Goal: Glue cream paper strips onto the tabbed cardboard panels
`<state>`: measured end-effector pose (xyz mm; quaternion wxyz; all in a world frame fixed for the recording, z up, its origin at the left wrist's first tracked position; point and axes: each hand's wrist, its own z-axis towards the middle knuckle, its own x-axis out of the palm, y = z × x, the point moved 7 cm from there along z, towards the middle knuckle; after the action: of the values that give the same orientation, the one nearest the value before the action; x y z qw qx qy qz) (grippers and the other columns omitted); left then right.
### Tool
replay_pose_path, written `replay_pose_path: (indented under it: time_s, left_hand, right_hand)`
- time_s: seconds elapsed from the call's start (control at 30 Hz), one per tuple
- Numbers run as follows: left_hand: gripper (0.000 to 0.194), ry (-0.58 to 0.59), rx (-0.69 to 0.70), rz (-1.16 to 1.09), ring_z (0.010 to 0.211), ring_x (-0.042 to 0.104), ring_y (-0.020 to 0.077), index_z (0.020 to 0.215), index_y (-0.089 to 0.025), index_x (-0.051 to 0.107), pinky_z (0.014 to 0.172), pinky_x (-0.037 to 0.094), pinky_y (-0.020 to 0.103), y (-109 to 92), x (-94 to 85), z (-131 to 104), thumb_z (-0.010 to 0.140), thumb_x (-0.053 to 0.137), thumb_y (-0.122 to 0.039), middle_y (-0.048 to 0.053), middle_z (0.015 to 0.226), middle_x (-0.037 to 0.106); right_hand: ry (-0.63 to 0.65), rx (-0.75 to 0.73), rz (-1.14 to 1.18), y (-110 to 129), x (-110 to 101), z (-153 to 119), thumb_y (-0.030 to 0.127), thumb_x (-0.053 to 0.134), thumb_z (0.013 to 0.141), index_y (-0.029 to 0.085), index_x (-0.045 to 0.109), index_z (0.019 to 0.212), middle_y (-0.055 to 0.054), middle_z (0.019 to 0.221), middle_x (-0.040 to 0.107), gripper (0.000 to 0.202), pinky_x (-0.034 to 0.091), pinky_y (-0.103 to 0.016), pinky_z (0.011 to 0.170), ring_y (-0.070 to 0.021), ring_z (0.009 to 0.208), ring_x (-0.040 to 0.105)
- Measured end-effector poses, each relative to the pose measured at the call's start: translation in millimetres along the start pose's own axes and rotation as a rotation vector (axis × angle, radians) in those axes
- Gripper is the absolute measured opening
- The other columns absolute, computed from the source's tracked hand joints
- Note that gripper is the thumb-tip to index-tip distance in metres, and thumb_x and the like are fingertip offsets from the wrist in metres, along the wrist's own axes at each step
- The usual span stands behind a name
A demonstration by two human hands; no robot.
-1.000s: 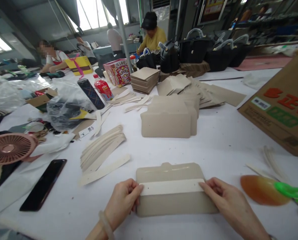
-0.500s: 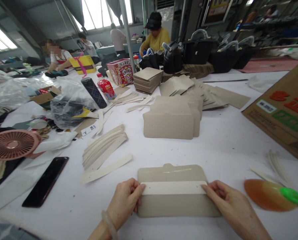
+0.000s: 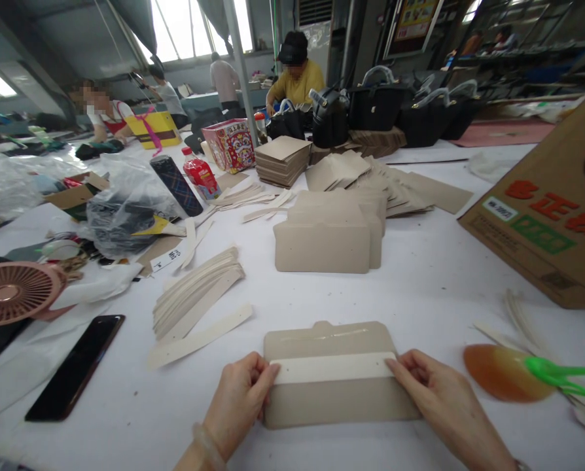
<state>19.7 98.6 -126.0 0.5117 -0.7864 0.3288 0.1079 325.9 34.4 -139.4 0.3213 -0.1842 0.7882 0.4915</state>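
Note:
A white strip (image 3: 329,369) lies across the middle of a grey-beige board (image 3: 341,404) with rounded corners and a small tab on its far edge. My left hand (image 3: 241,399) pinches the strip's left end between thumb and fingers. At the other end, my right hand (image 3: 432,392) grips the strip the same way. Small holes show near the strip's ends. A shiny line, perhaps glue, runs along the upper part of the board. To the left is a fanned pile of similar strips (image 3: 194,297), with one loose strip (image 3: 201,337) in front of it.
Several matching boards (image 3: 322,248) lie beyond my hands, with more stacked boards (image 3: 281,163) behind. On the right are a brown carton (image 3: 542,222) and an orange fan with a green handle (image 3: 508,373). A phone (image 3: 76,366) and pink fan (image 3: 15,291) lie left. Co-workers sit farther back.
My view has shifted slightly, so the table's things sit a little farther left. Both hands keep their hold on the strip, which stays across the board.

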Motion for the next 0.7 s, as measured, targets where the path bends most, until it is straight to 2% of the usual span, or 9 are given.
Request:
replay_pose_path:
  time_s: [0.23,0.33,0.4,0.5,0.6,0.7]
  left_hand:
    - [0.038,-0.053,0.109,0.182,0.049,0.048,0.0135,0.062,-0.023,0.046,0.05,0.032,0.025,-6.4,-4.0,-2.2,0.085,0.043,-0.053,-0.005,0.05,0.05]
    - [0.032,-0.117,0.197,0.343,0.049,0.05,0.0136,0.07,-0.024,0.047,0.052,0.034,0.025,-4.7,-8.3,-2.6,0.086,0.043,-0.051,-0.007,0.051,0.049]
    - [0.025,-0.192,0.355,0.461,0.056,0.057,0.0134,0.083,-0.025,0.05,0.055,0.041,0.024,-10.6,-10.3,-4.7,0.088,0.043,-0.048,-0.006,0.063,0.057]
    - [0.022,-0.279,0.728,0.621,0.086,0.063,0.013,0.109,-0.027,0.052,0.074,0.048,0.021,-31.8,-4.4,-16.7,0.091,0.04,-0.031,0.0,0.099,0.063]
    - [0.046,-0.297,1.025,0.863,0.094,0.061,0.0133,0.124,-0.032,0.05,0.08,0.047,0.022,-50.2,11.3,-29.4,0.087,0.036,-0.009,0.003,0.111,0.061]
    - [0.057,-0.271,1.191,1.042,0.094,0.06,0.0152,0.127,-0.033,0.05,0.078,0.046,0.024,-57.1,25.0,-32.0,0.08,0.036,-0.004,0.003,0.109,0.064]
  right_hand:
    - [-0.069,-0.055,-0.061,13.6,-3.3,-3.3,0.051,0.041,0.087,0.022,0.05,0.063,0.0,0.056,0.056,0.038,0.032,-0.026,0.052,-0.0178,0.055,0.052]
    - [-0.12,-0.077,-0.161,20.0,-6.2,-6.9,0.043,0.043,0.089,0.023,0.048,0.066,0.001,0.056,0.054,0.031,0.032,-0.028,0.053,-0.0182,0.055,0.052]
    - [-0.182,-0.106,-0.221,24.7,-9.5,-9.8,0.037,0.047,0.088,0.022,0.048,0.073,0.002,0.059,0.054,0.021,0.032,-0.028,0.054,-0.0183,0.056,0.053]
    - [-0.285,-0.275,-0.219,37.7,-13.0,-16.1,0.022,0.047,0.088,0.021,0.05,0.089,-0.001,0.074,0.055,0.003,0.036,-0.029,0.059,-0.0188,0.066,0.054]
    - [-0.342,-0.543,-0.202,53.4,-11.4,-24.6,0.009,0.039,0.089,0.02,0.053,0.093,-0.004,0.083,0.052,0.019,0.038,-0.029,0.065,-0.0187,0.074,0.051]
    - [-0.362,-0.733,-0.256,62.2,-6.3,-29.7,0.002,0.035,0.087,0.019,0.054,0.082,-0.004,0.081,0.049,0.026,0.035,-0.029,0.064,-0.018,0.073,0.045]
